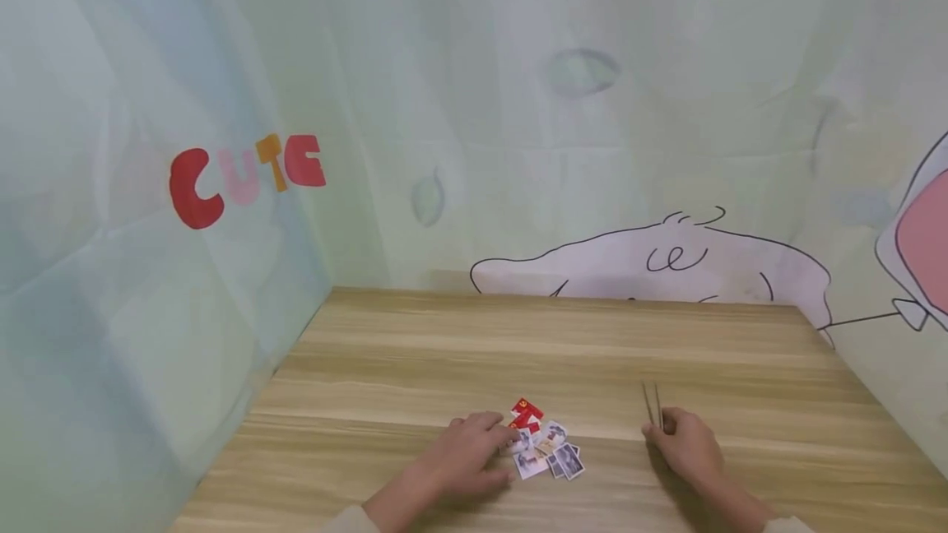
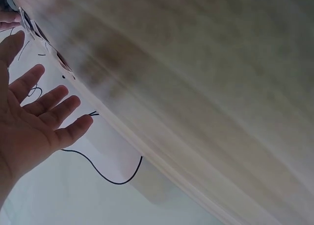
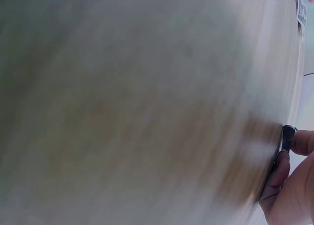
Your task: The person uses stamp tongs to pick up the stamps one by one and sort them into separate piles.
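Observation:
A small loose pile of stamps (image 1: 551, 438) lies on the wooden table, some overlapping. Red stamps (image 1: 526, 410) with a yellow emblem are at its far side, and grey picture stamps (image 1: 569, 461) at its near right. My left hand (image 1: 468, 455) is at the pile's left edge, fingertips over the nearest stamps; whether they touch cannot be told. Its fingers are spread and hold nothing in the left wrist view, where the palm (image 2: 29, 132) shows. To the right of the pile, my right hand (image 1: 690, 444) holds metal tweezers (image 1: 652, 405), tips apart and pointing away from me.
The wood-grain table (image 1: 415, 352) reaches back to a pale printed cloth (image 1: 385, 105) that hangs behind and along both sides. A cartoon figure (image 1: 629, 261) and coloured letters (image 1: 196, 187) are printed on the cloth.

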The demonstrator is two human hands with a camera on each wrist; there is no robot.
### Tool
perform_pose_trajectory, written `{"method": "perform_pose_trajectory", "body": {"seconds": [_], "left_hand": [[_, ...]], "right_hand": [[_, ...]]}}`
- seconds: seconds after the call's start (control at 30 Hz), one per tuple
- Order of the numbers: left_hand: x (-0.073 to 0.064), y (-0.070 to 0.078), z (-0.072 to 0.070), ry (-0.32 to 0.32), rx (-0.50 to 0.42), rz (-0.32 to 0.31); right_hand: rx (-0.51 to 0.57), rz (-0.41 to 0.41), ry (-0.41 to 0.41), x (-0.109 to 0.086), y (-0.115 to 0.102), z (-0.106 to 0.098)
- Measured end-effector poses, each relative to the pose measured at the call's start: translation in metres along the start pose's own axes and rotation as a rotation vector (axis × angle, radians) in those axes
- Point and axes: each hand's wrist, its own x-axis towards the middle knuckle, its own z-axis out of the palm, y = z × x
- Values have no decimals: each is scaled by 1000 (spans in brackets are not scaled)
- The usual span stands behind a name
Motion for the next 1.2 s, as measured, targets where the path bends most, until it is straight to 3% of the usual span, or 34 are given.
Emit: {"method": "perform_pose_trajectory", "body": {"seconds": [0.47,0.7,1.2], "left_hand": [[5,-2,8,-56,20,-15],[6,1,10,-91,-12,-54],[13,3,10,-105,2,-68]], "right_hand": [[-21,27,-11,2,-2,1],[-5,18,-4,4,-3,1],[-12,4,-22,4,0,-3]]}}
